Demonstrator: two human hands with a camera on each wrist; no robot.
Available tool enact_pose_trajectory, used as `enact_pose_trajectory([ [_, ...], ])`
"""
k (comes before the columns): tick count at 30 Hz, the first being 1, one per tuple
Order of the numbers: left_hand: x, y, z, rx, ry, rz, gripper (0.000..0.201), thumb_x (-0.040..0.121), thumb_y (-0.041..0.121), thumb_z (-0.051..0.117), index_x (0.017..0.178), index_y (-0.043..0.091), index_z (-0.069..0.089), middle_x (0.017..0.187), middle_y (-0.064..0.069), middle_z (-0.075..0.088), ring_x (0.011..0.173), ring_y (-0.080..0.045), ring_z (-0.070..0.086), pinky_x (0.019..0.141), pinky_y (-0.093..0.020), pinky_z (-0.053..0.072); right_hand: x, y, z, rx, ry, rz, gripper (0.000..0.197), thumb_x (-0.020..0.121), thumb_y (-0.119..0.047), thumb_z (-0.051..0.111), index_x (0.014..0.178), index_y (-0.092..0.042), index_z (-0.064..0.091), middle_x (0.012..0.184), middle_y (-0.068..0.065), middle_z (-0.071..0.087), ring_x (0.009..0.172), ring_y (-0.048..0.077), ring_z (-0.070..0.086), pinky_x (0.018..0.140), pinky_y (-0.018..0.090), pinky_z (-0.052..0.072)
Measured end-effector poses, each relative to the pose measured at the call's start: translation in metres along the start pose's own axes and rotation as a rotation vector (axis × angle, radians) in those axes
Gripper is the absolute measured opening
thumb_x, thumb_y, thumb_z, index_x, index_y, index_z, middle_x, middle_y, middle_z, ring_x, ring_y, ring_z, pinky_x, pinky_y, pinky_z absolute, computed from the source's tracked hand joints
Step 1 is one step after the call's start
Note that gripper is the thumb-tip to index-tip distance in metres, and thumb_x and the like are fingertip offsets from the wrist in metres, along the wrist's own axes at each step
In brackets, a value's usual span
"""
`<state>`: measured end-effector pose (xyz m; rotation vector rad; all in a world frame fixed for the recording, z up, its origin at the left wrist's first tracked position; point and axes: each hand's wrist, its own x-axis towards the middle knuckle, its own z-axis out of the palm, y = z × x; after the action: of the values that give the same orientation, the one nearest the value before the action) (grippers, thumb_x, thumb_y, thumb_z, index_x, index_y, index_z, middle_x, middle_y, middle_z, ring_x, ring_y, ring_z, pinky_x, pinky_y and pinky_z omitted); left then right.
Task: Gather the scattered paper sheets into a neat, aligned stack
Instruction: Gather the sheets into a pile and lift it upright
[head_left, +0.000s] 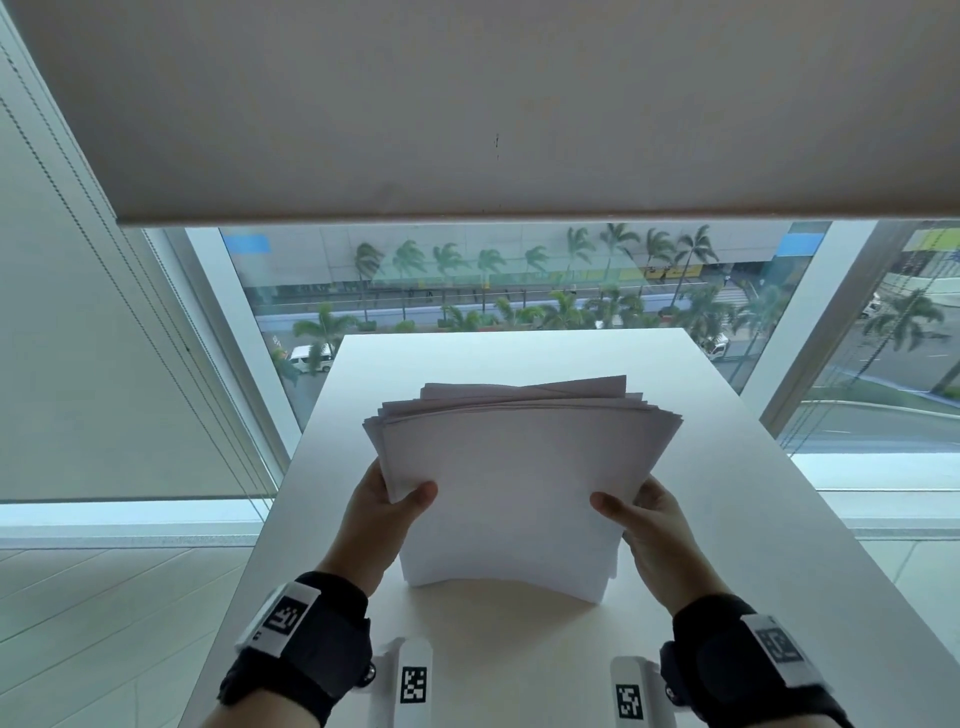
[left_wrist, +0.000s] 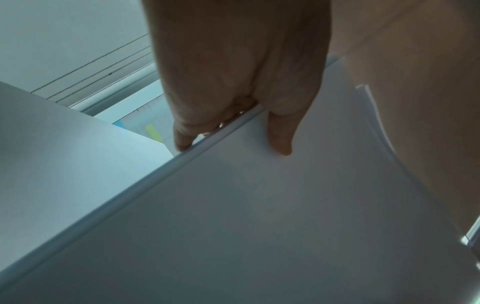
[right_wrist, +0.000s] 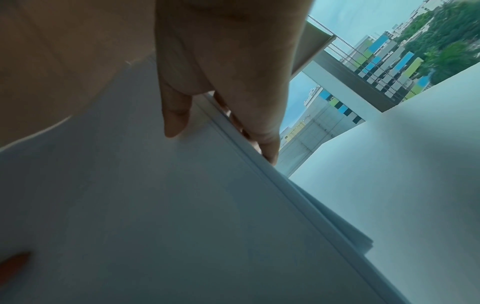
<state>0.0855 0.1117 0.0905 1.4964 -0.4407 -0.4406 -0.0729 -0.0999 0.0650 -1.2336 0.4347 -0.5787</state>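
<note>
Daylight is coming in through the window (head_left: 519, 280) behind the table (head_left: 727, 467), leaving the head view evenly bright with a cool, bluish cast; the lowered roller blind (head_left: 467, 104) is sitting dimmer and beige above it; the paper sheets (head_left: 514, 483) are casting a soft shadow toward the near table edge; straight window frames are bowing outward at the picture's edges from wide-angle distortion. Both wrist views are looking dimmer and backlit; the left hand (left_wrist: 241, 78) and right hand (right_wrist: 228, 67) are showing dark and soft against the glass; the near paper is smearing out of focus, grey and grainy.
</note>
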Motion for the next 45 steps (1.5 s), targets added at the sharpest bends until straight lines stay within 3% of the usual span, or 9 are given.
enact_pose_trajectory([
  [5, 0.001, 0.0, 0.007, 0.023, 0.01, -0.014, 0.034, 0.065, 0.014, 0.066, 0.097, 0.025, 0.061, 0.1, -0.004, 0.069, 0.093, -0.023, 0.064, 0.086, -0.034, 0.05, -0.001, 0.003, 0.009, -0.065, 0.026, 0.01, 0.034, 0.066, -0.009, 0.064, 0.101, -0.012, 0.064, 0.091, 0.001, 0.074, 0.085, 0.018, 0.068, 0.073, 0.027, 0.052],
  [14, -0.004, 0.005, 0.009, 0.032, 0.078, -0.024, 0.017, 0.074, 0.004, 0.068, 0.088, 0.013, 0.065, 0.087, -0.007, 0.068, 0.084, -0.024, 0.061, 0.076, -0.026, 0.048, -0.004, -0.003, 0.014, -0.193, 0.143, 0.016, 0.029, 0.086, 0.009, 0.05, 0.089, -0.016, 0.064, 0.09, 0.011, 0.067, 0.087, 0.028, 0.059, 0.084, 0.04, 0.045],
  [19, -0.004, 0.013, 0.005, 0.008, 0.075, 0.044, 0.018, 0.077, -0.002, 0.067, 0.085, 0.014, 0.067, 0.071, 0.009, 0.073, 0.066, -0.001, 0.066, 0.065, -0.013, 0.051, -0.003, -0.028, 0.022, -0.295, 0.209, -0.06, 0.03, 0.084, 0.009, 0.054, 0.083, -0.02, 0.063, 0.083, 0.003, 0.067, 0.077, 0.023, 0.06, 0.075, 0.032, 0.046],
  [23, -0.006, 0.02, -0.008, -0.083, 0.102, 0.125, 0.025, 0.067, -0.001, 0.072, 0.084, 0.017, 0.068, 0.071, 0.013, 0.075, 0.069, 0.002, 0.066, 0.067, -0.009, 0.051, 0.004, -0.068, 0.032, -0.627, 0.243, -0.184, 0.017, 0.081, 0.004, 0.06, 0.09, -0.01, 0.065, 0.075, 0.002, 0.064, 0.074, 0.02, 0.057, 0.064, 0.022, 0.039],
  [28, -0.008, 0.038, -0.033, 0.009, 0.057, 0.157, 0.026, 0.051, 0.022, 0.076, 0.074, 0.023, 0.063, 0.061, 0.01, 0.068, 0.058, -0.001, 0.057, 0.056, -0.009, 0.043, 0.01, -0.111, 0.041, -1.088, 0.096, -0.222, 0.009, 0.083, -0.007, 0.059, 0.09, -0.004, 0.062, 0.079, 0.011, 0.062, 0.074, 0.027, 0.054, 0.059, 0.03, 0.032],
  [34, -0.013, 0.065, -0.014, 0.521, -0.195, 0.079, 0.05, 0.057, 0.031, 0.08, 0.102, 0.032, 0.058, 0.094, 0.027, 0.066, 0.094, 0.008, 0.059, 0.079, -0.014, 0.041, 0.004, -0.126, 0.055, -1.282, -0.057, -0.158, 0.013, 0.086, -0.011, 0.055, 0.097, -0.015, 0.062, 0.085, 0.011, 0.063, 0.084, 0.029, 0.055, 0.067, 0.031, 0.038],
  [36, -0.011, 0.066, 0.002, 0.676, -0.183, 0.138, 0.043, 0.064, 0.028, 0.079, 0.102, 0.028, 0.06, 0.098, 0.016, 0.064, 0.092, -0.003, 0.06, 0.081, -0.02, 0.039, 0.001, -0.125, 0.063, -1.335, -0.086, -0.166, 0.028, 0.088, -0.013, 0.054, 0.115, -0.016, 0.06, 0.103, 0.014, 0.067, 0.102, 0.032, 0.057, 0.079, 0.033, 0.042],
  [38, -0.011, 0.067, 0.013, 0.715, -0.099, 0.19, 0.016, 0.067, 0.029, 0.072, 0.076, 0.02, 0.062, 0.071, 0.004, 0.065, 0.064, -0.01, 0.058, 0.065, -0.025, 0.04, -0.001, -0.123, 0.068, -1.375, -0.091, -0.184, 0.035, 0.089, -0.013, 0.053, 0.123, -0.017, 0.056, 0.115, 0.014, 0.066, 0.112, 0.032, 0.054, 0.087, 0.032, 0.039],
  [45, -0.012, 0.056, 0.014, 0.402, 0.035, 0.116, 0.034, 0.06, 0.027, 0.07, 0.075, -0.003, 0.066, 0.063, -0.007, 0.054, 0.06, -0.014, 0.044, 0.059, -0.027, 0.036, -0.002, -0.119, 0.033, -1.171, 0.121, -0.323, 0.015, 0.075, -0.023, 0.071, 0.089, -0.018, 0.068, 0.075, -0.003, 0.065, 0.086, 0.026, 0.062, 0.08, 0.033, 0.04],
])
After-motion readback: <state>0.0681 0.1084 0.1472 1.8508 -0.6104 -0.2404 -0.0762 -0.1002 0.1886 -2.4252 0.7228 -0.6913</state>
